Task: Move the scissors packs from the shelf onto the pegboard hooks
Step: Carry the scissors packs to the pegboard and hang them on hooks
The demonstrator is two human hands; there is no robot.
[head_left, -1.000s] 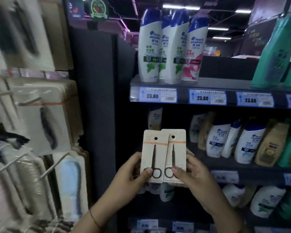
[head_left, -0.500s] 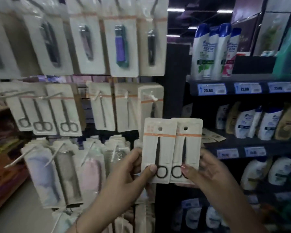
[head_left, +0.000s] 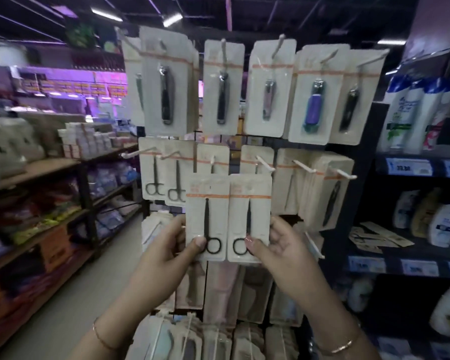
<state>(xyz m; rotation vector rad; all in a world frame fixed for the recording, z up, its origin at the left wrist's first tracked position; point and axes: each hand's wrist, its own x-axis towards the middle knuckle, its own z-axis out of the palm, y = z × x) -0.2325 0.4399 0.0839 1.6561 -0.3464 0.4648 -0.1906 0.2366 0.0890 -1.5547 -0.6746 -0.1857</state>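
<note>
I hold two cream scissors packs side by side, upright, in front of the pegboard rack. My left hand [head_left: 176, 249] pinches the left scissors pack [head_left: 207, 203] at its lower edge, thumb on the black handle loops. My right hand [head_left: 276, 246] pinches the right scissors pack [head_left: 250, 203] the same way. Both packs sit just below the middle row of white pegboard hooks [head_left: 264, 162], where other scissors packs [head_left: 155, 178] hang. More loose packs [head_left: 374, 236] lie on the dark shelf to the right.
Nail clipper cards [head_left: 222, 87] hang on the top row, more carded items on the rows below. Shampoo bottles [head_left: 411, 115] fill the dark shelving at right. Wooden shelves [head_left: 37, 172] with goods line the aisle at left, with bare floor between.
My view has swung left from the shampoo shelf to face the pegboard. Both hands carried the two packs along and now hold them right in front of the middle hooks.
</note>
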